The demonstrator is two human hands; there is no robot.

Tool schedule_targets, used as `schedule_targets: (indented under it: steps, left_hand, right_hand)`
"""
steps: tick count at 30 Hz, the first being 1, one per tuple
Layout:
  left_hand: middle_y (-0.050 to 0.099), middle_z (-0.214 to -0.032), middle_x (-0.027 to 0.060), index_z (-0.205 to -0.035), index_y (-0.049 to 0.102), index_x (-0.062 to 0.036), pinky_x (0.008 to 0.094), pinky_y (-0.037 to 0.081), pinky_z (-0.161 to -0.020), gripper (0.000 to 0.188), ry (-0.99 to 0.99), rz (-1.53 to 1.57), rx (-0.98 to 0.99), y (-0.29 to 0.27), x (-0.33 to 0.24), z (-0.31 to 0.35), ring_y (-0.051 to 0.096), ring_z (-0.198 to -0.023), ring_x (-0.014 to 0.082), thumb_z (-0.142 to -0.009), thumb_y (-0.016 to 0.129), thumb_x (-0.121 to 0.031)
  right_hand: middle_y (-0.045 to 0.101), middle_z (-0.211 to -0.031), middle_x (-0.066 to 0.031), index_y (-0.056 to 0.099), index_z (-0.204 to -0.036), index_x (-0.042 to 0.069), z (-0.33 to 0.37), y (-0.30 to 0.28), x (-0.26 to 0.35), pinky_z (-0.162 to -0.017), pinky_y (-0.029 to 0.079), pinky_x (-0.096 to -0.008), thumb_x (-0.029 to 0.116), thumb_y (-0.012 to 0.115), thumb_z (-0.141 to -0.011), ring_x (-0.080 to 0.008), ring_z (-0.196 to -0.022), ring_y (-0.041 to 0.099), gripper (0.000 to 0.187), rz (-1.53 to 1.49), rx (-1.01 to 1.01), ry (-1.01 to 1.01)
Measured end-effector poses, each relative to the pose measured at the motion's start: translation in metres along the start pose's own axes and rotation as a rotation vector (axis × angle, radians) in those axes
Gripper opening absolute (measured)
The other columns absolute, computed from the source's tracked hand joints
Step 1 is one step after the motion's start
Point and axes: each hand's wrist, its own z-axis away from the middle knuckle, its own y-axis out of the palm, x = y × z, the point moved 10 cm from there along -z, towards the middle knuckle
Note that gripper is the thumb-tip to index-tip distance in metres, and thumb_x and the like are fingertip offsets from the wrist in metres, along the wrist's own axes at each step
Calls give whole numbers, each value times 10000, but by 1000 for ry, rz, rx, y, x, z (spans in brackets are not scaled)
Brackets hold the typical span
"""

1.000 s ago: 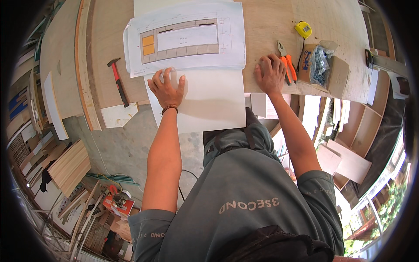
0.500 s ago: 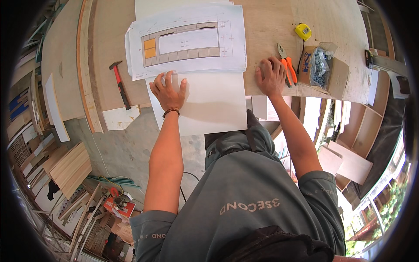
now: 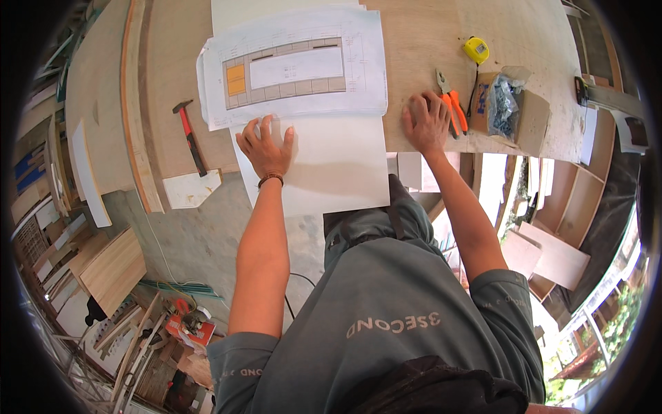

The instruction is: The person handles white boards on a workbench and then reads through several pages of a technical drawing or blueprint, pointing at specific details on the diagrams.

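Note:
My left hand (image 3: 267, 148) lies on a white board (image 3: 331, 172) with its fingers apart and holds nothing. Its fingertips are just below the lower edge of a stack of printed plan sheets (image 3: 296, 72); the top sheet shows a long grey layout with an orange part. My right hand (image 3: 426, 123) rests on the wooden tabletop, fingers slightly bent and empty. Close to its right are pliers (image 3: 452, 107) with orange handles. A red and black hammer (image 3: 189, 134) lies left of the sheets.
On the tabletop (image 3: 420, 41) at the right are a yellow tape measure (image 3: 476, 50) and an open cardboard box (image 3: 533, 114) holding a plastic bag of small hardware. A long wooden strip (image 3: 138, 103) runs along the left. Boards (image 3: 114, 269) and tools lie on the floor at lower left.
Both hands stay in place. The tabletop things appear shifted by a few pixels, as if the view had moved slightly.

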Motion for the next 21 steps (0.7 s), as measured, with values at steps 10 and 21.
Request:
schedule_targets:
  steps: [10, 21]
  left_hand:
    - [442, -1420, 116, -1396, 554, -237, 609, 186, -1261, 604, 10, 19, -10, -3, 0, -1, 386, -1397, 343, -926, 681, -594]
    - [444, -1381, 104, -1382, 550, -233, 604, 199, -1259, 582, 27, 4, -14, -4, -2, -1, 403, -1376, 328, -931, 692, -571]
  right_hand:
    - [549, -1306, -66, 625, -1203, 191, -1, -2, 1, -1075, 397, -505, 308, 724, -912, -314, -1254, 516, 328, -23, 18, -4]
    - [546, -1316, -65, 623, -1217, 191, 0, -2, 0, -1083, 390, -501, 313, 725, -913, -308, -1264, 513, 343, -19, 24, 1]
